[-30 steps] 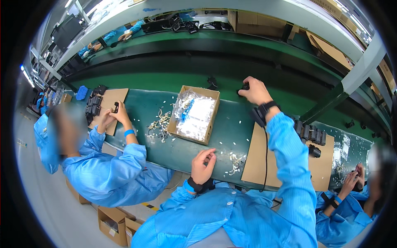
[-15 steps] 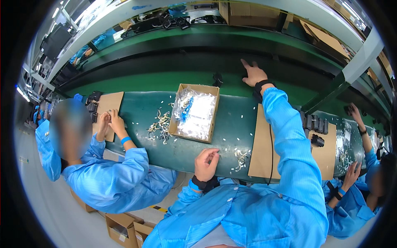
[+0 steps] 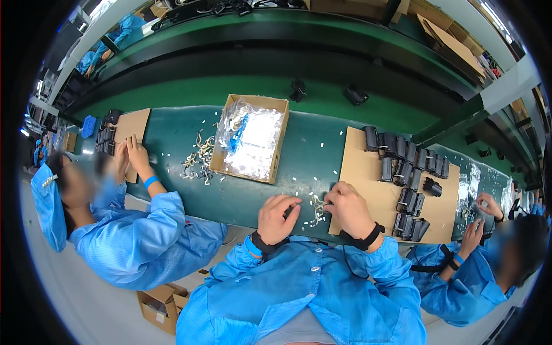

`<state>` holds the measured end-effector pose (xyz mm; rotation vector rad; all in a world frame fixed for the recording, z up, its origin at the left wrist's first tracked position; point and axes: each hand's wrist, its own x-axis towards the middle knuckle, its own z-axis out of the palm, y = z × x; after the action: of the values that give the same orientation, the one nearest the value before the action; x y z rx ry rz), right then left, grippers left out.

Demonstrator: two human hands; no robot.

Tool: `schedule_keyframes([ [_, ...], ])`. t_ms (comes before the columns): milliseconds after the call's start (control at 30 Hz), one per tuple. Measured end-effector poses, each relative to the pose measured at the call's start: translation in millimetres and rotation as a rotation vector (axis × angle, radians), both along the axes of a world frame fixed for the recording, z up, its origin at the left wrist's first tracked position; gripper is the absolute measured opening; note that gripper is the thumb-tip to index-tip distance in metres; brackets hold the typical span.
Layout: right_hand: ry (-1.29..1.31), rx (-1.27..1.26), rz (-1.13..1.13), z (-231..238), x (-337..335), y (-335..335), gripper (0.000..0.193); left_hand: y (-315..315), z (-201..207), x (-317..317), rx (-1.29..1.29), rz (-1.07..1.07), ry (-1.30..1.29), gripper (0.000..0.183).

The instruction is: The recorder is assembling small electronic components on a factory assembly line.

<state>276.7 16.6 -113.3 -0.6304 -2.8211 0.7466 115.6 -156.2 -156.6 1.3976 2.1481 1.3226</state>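
My left hand (image 3: 276,219) is curled at the near edge of the green work surface (image 3: 241,201). A dark part (image 3: 288,211), mostly hidden, shows between its thumb and fingers. Beside it, my right hand (image 3: 353,213) bends its fingers together at a small pile of short white-and-dark wire pieces (image 3: 317,210). What its fingertips hold, if anything, is hidden. Under and beyond the right hand lies a cardboard sheet (image 3: 368,172), with rows of black housings (image 3: 405,172) along its right part.
An open carton (image 3: 282,144) of clear plastic bags stands beyond my left hand, next to a larger wire pile (image 3: 198,158). Two black parts (image 3: 355,95) rest on the far green strip. Co-workers sit at left (image 3: 132,236) and right (image 3: 460,287); a metal post (image 3: 460,118) rises at right.
My right hand has come back from the far green strip to the small wire pile. A black part now lies where it reached. The view has shifted, uncovering the rows of housings.
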Motion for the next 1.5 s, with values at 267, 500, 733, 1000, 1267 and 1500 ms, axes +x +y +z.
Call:
schedule_keyframes([
  [267,0.159,-0.197,0.056,3,11,10,0.013,6,15,10,-0.038,0.010,-0.161,0.019],
  [500,0.208,-0.277,0.094,29,12,12,0.010,28,45,18,0.050,-0.138,0.116,0.021],
  [733,0.353,-0.155,0.019,13,11,13,0.009,28,31,17,-0.068,-0.154,0.112,0.027],
  [1000,0.289,-0.321,-0.086,2,5,15,0.006,27,40,21,-0.044,-0.029,0.149,0.033],
  [1267,0.371,-0.644,-0.122,20,15,10,0.009,29,55,25,0.015,-0.144,0.108,0.023],
  [1500,0.435,-0.718,-0.164,38,26,0,0.009,38,58,28,-0.030,-0.185,-0.093,0.017],
])
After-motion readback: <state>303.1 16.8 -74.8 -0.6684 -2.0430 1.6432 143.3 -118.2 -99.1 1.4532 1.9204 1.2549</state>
